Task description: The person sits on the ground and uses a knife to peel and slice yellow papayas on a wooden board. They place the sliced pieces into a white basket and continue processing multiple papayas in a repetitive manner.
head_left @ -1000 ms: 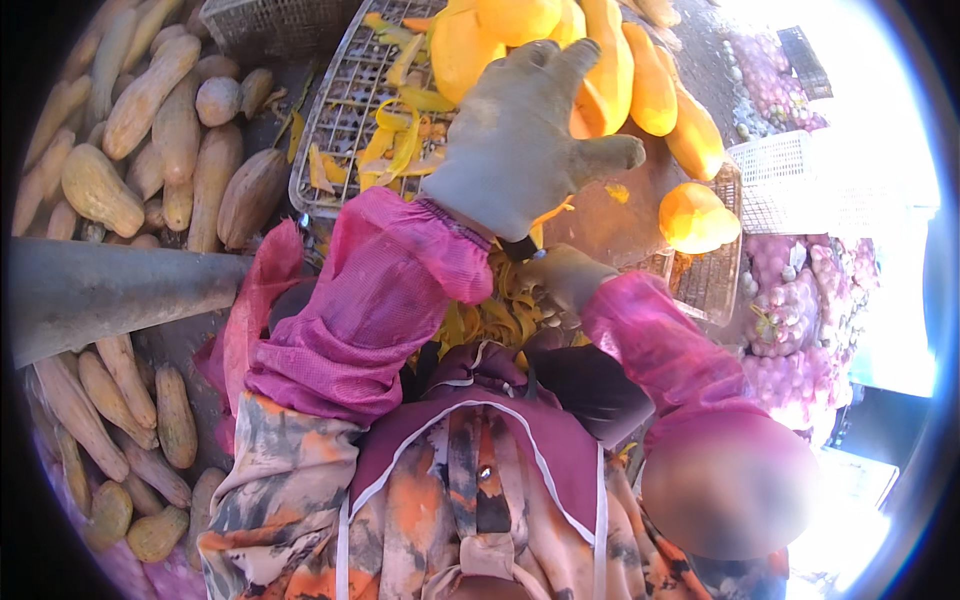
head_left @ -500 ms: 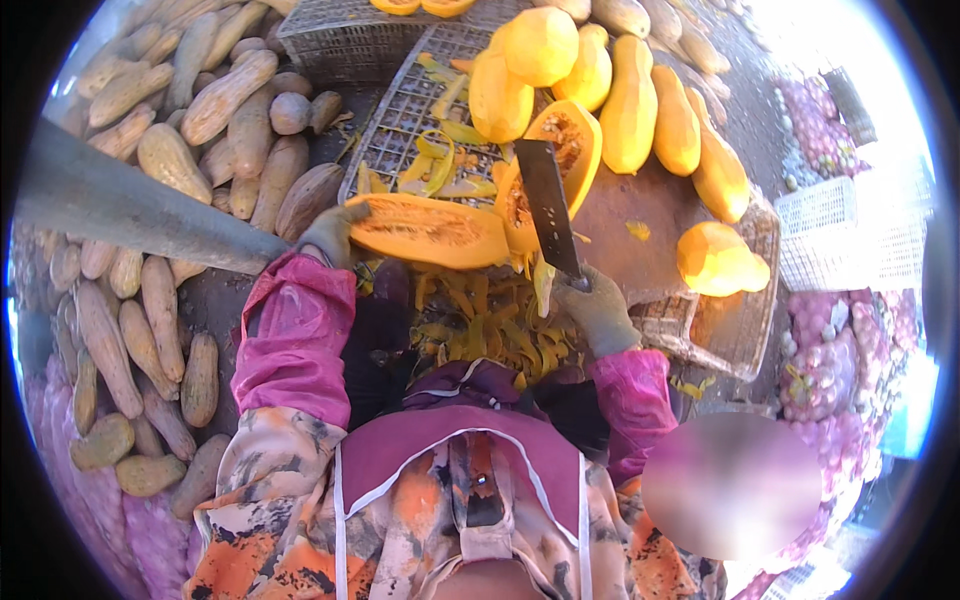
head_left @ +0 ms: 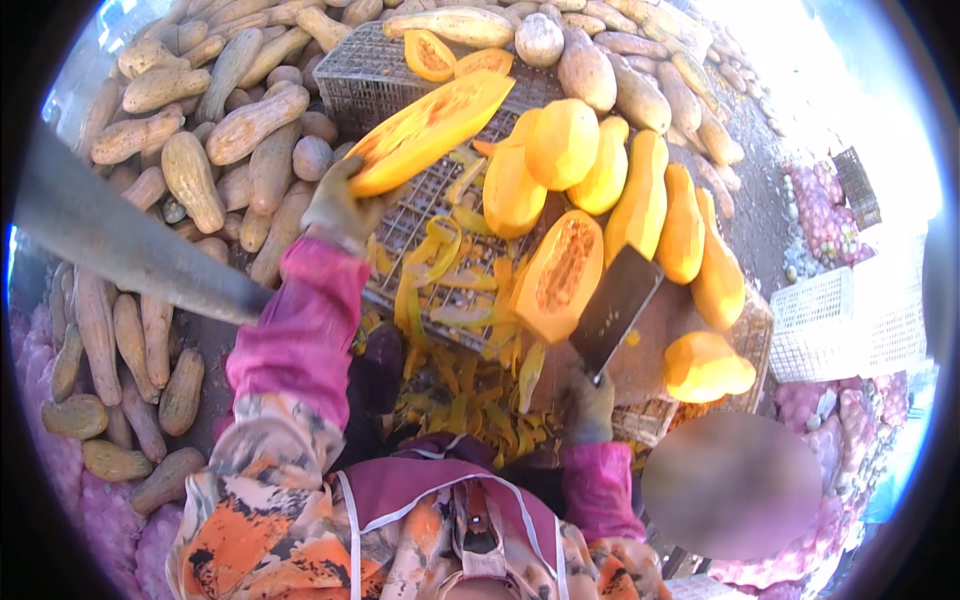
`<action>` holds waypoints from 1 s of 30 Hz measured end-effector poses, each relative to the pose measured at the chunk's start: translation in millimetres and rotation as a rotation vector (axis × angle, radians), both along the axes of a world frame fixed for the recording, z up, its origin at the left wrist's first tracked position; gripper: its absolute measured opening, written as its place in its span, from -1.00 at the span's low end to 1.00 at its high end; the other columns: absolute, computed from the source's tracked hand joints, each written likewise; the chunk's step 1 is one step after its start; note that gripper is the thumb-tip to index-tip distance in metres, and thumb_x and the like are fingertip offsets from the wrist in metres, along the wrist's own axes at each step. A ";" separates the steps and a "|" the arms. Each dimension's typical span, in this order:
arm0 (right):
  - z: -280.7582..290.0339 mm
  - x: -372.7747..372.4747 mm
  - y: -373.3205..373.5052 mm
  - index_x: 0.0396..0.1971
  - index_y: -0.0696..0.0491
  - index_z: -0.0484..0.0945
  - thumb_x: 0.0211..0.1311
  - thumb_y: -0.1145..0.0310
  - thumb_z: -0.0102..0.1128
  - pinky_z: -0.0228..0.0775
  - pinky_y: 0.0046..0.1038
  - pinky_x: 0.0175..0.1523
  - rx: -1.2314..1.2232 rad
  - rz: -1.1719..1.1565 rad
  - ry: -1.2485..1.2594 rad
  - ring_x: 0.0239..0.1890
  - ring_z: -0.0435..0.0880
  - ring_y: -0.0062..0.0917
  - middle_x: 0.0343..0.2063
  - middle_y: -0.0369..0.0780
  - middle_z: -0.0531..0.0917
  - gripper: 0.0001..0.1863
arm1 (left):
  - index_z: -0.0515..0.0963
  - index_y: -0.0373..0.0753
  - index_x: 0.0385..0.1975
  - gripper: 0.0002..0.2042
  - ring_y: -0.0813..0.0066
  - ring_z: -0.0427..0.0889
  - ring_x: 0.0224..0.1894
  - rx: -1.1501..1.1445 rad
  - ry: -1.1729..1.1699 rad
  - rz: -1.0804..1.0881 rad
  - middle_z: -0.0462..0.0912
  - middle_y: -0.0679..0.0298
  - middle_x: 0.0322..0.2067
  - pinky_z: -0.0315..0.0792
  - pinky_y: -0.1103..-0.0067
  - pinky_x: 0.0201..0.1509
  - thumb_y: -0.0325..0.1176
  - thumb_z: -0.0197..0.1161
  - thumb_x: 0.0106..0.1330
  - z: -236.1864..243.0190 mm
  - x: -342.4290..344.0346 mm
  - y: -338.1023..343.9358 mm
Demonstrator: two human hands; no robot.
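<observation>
My gloved left hand (head_left: 345,200) grips the end of a long halved orange squash (head_left: 435,125), raised at the upper left above a grid crate littered with peel (head_left: 440,250). My gloved right hand (head_left: 585,410) is closed on the handle of a dark cleaver (head_left: 618,305), whose blade lies over a brown board (head_left: 655,350), right beside another cut half (head_left: 560,270) with seeds showing. Several peeled squashes (head_left: 565,145) stand behind it, and a peeled piece (head_left: 705,365) sits at the board's right. More peel (head_left: 480,390) is heaped below, between board and body.
Unpeeled squashes (head_left: 250,120) are piled left and behind. A crate (head_left: 350,75) at the back bears two small halves (head_left: 430,55). A metal pole (head_left: 150,240) crosses from the left. White crates (head_left: 815,320) and bags of onion-like produce (head_left: 820,200) are at the right.
The view has shifted. My left hand, spread earlier, took a squash half and has lifted it forward to the upper left. The cleaver has drawn back from between the halves to beside the remaining one.
</observation>
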State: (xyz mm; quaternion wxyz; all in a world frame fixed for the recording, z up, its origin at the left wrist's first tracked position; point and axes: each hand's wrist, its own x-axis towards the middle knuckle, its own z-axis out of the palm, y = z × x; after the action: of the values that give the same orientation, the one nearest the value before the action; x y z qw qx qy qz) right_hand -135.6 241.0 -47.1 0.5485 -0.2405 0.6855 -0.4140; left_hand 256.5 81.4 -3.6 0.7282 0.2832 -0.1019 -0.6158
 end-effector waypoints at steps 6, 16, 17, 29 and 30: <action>4.0 2.1 10.4 -0.31 0.08 0.59 0.09 0.42 0.30 0.29 -0.54 -0.55 -0.003 0.069 -0.095 -0.65 0.52 -0.59 -0.61 -0.29 0.59 -0.84 | 0.47 -0.30 0.19 -0.63 -0.03 0.65 0.05 0.298 -0.246 0.047 0.57 -0.06 0.15 0.61 0.14 0.07 -0.26 0.02 0.50 -24.9 -71.0 -204.1; 2.6 -2.2 14.2 -0.18 0.16 0.65 0.12 0.56 0.26 0.51 -0.53 -0.23 -0.167 0.091 -0.242 -0.37 0.67 -0.56 -0.40 -0.26 0.71 -0.77 | 0.61 -0.23 -0.33 -0.72 0.44 0.65 -0.35 0.010 -1.091 -0.049 0.68 0.23 -0.41 0.50 0.55 -0.16 -0.11 0.22 0.37 14.1 -79.7 -158.9; 2.0 -2.5 14.7 -0.24 0.15 0.63 0.14 0.54 0.26 0.48 -0.55 -0.30 -0.077 0.047 -0.221 -0.41 0.66 -0.57 -0.43 -0.27 0.70 -0.83 | 0.53 -0.23 -0.43 -0.73 0.55 0.51 -0.50 -0.435 -1.416 -0.255 0.54 0.36 -0.54 0.40 0.62 -0.39 -0.16 0.17 0.41 31.0 -73.1 -115.1; -1.3 -8.3 1.7 -0.27 0.07 0.45 0.23 0.27 0.21 0.30 -0.45 -0.67 -0.254 -0.137 -0.139 -0.79 0.48 -0.46 -0.61 -0.14 0.63 -0.78 | 0.59 -0.37 0.08 -0.61 0.38 0.73 -0.26 0.381 -1.082 -1.000 0.74 0.14 -0.17 0.59 0.49 -0.09 -0.27 0.28 0.32 -38.8 -176.0 29.1; -3.3 -8.9 0.2 -0.29 0.07 0.45 0.20 0.31 0.20 0.26 -0.46 -0.73 -0.259 -0.169 -0.132 -0.82 0.47 -0.45 -0.61 -0.13 0.63 -0.81 | 0.59 -0.40 0.06 -0.61 0.39 0.73 -0.25 0.343 -1.124 -0.959 0.74 0.13 -0.15 0.59 0.49 -0.09 -0.30 0.28 0.31 -31.3 -169.3 32.5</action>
State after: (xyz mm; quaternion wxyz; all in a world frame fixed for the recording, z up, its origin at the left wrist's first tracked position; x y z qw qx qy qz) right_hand -144.5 241.3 -50.4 0.5199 -0.2231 0.6068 -0.5584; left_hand 87.1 113.9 -34.9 0.1647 0.5884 -0.4725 -0.6352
